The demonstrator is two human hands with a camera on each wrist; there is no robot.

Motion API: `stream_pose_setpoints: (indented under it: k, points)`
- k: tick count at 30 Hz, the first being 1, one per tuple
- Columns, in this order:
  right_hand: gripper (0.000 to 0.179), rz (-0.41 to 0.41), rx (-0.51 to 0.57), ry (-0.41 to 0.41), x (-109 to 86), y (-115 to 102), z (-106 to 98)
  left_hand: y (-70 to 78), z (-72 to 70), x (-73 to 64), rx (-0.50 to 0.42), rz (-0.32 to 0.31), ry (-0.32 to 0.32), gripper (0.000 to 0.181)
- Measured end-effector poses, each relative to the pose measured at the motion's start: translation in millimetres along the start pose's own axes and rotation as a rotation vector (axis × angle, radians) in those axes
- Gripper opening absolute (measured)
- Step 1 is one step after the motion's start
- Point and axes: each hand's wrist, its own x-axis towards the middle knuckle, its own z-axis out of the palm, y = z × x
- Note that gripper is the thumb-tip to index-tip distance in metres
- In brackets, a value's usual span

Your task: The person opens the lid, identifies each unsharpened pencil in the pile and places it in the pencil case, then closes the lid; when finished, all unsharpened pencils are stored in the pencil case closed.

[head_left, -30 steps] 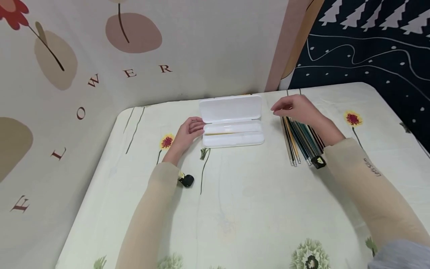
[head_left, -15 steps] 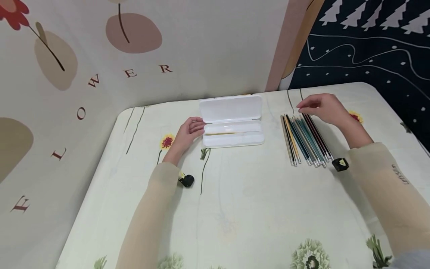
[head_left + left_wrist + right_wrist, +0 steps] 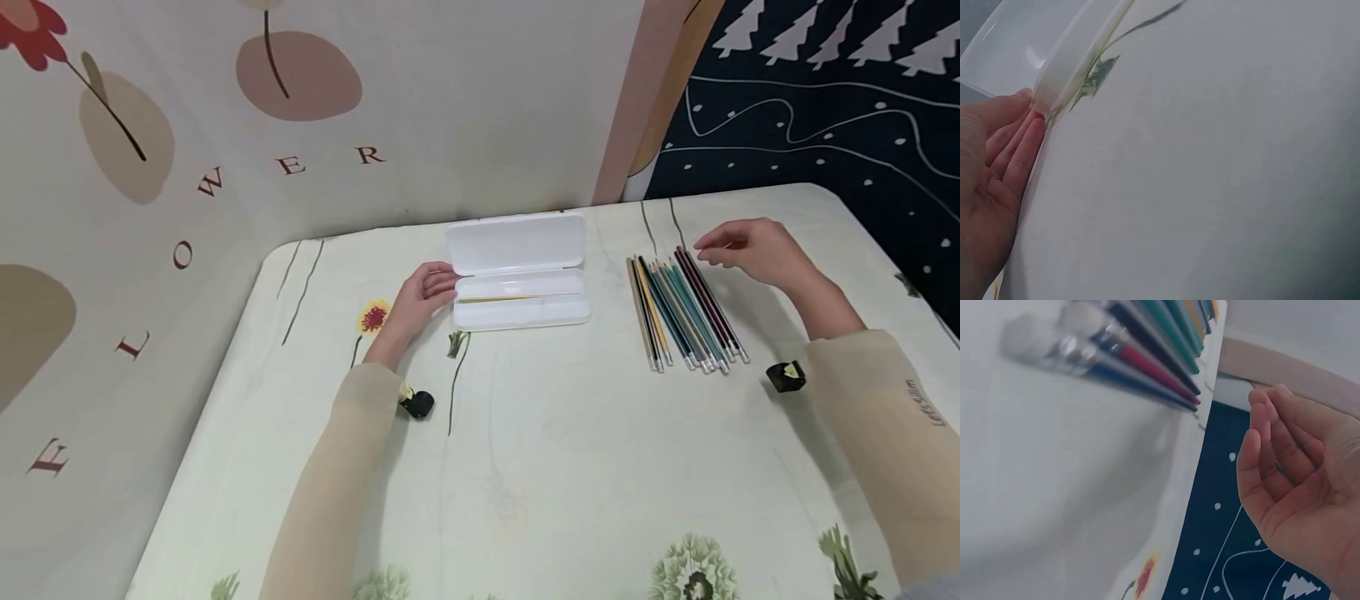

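Observation:
A white plastic pencil case lies with its lid raised toward the wall, and one yellow pencil is inside it. My left hand holds the case's left end; the left wrist view shows the thumb at the rim and fingers against the outer wall. To the right of the case, several pencils lie side by side, eraser ends toward me, in natural, yellow, teal, black and dark red. Just right of their tips hovers my right hand, fingers loosely bent, nothing between them.
Everything rests on a table with a pale flowered cloth. A white curtain-like wall with lettering rises behind, and a dark tree-patterned fabric hangs at the right. Black wrist cameras sit at both cuffs.
My right hand has moved right, from above the pencils' tips to beyond the dark red ones, uncovering the whole row. The left hand and the pencil case stay in place.

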Motion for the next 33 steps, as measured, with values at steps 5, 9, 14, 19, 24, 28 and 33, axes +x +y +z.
stream_pose_setpoints:
  k: [5,9,14,19,24,28,33]
  points:
    - [0.035,0.019,0.004,-0.037,-1.3,10,0,0.3,-0.5,0.2,-0.006,0.000,-0.009,0.043]
    - [0.037,0.034,0.009,-0.071,-2.7,14,-2,3.3,-0.6,-1.0,-0.002,-0.002,-0.016,0.044]
    - [0.041,0.043,0.014,-0.126,-4.7,19,-4,11.2,-0.2,-4.0,-0.031,-0.026,-0.030,0.045]
    - [0.044,0.063,0.031,-0.176,-4.8,25,-3,21.8,0.0,-8.9,-0.029,-0.045,-0.038,0.045]
    - [0.048,0.077,0.069,-0.214,-3.8,29,-2,17.9,0.1,-8.4,-0.033,-0.041,-0.029,0.044]
    - [0.048,0.097,0.105,-0.242,-4.3,32,-2,5.8,-0.1,-4.0,-0.016,-0.006,-0.023,0.043]
    - [0.047,0.111,0.105,-0.269,-5.7,32,-2,1.4,-0.6,-2.1,-0.005,0.014,-0.019,0.042]
